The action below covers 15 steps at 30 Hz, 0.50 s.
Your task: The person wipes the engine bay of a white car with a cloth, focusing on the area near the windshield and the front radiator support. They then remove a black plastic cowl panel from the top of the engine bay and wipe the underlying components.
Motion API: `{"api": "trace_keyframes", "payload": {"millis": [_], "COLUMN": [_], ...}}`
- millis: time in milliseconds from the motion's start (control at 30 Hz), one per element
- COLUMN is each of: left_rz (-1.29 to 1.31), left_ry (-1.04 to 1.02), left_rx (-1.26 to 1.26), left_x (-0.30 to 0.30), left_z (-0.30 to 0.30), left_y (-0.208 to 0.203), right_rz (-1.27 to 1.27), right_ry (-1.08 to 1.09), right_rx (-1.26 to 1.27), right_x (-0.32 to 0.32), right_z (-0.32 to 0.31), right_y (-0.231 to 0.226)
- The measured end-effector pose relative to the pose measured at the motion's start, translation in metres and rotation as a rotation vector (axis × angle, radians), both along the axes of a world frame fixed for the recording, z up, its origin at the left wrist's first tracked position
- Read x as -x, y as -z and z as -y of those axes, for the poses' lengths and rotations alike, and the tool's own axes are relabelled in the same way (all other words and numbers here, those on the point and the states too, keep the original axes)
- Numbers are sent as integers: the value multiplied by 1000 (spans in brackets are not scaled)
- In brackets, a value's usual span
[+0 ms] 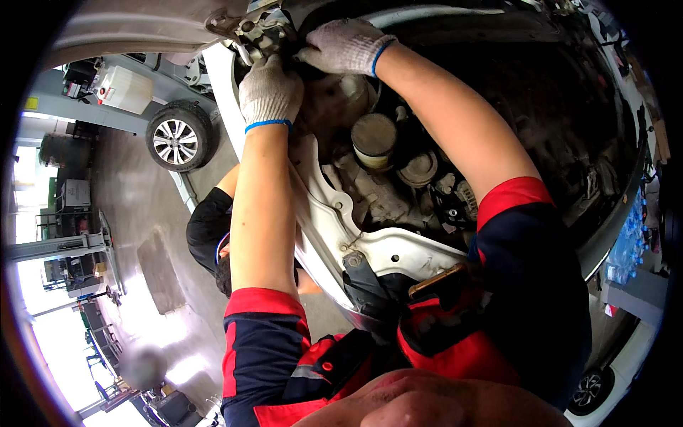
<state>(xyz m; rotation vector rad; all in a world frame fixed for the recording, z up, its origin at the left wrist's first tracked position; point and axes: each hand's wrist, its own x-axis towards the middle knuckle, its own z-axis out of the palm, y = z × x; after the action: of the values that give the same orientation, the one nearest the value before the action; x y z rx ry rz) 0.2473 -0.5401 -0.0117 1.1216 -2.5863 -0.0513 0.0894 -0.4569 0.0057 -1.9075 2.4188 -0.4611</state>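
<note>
Both of my hands wear whitish knit gloves with blue cuffs and are close together at the far corner of a car's open engine bay. My left hand (272,94) is closed, its fingertips bent in just below a metal hinge-like bracket (262,34) under the raised hood (135,25). Reaching in from the right, my right hand (347,47) has its fingers curled toward the same dark gap beside the bracket. What either hand grips is hidden. Below them are a round dark-topped reservoir (374,136) and a round cap-like part (418,169).
The white fender edge (222,80) runs beside my left forearm. Another person in a black top (206,226) is low beside the car, partly behind that arm. A wheel (176,141) and a white plastic tank (126,90) are at left; bottled water packs (627,238) at right.
</note>
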Motion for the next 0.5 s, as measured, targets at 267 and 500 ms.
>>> {"api": "trace_keyframes", "payload": {"millis": [267,500], "left_rz": [335,25], "left_ry": [-71,228], "left_rx": [84,152], "left_x": [18,-67], "left_z": [-14,-84], "left_y": [-11,18], "right_rz": [-112,-86], "right_ry": [87,225], "right_rx": [-64,-74], "right_x": [-8,-13], "right_z": [10,-4], "right_y": [9,16]}}
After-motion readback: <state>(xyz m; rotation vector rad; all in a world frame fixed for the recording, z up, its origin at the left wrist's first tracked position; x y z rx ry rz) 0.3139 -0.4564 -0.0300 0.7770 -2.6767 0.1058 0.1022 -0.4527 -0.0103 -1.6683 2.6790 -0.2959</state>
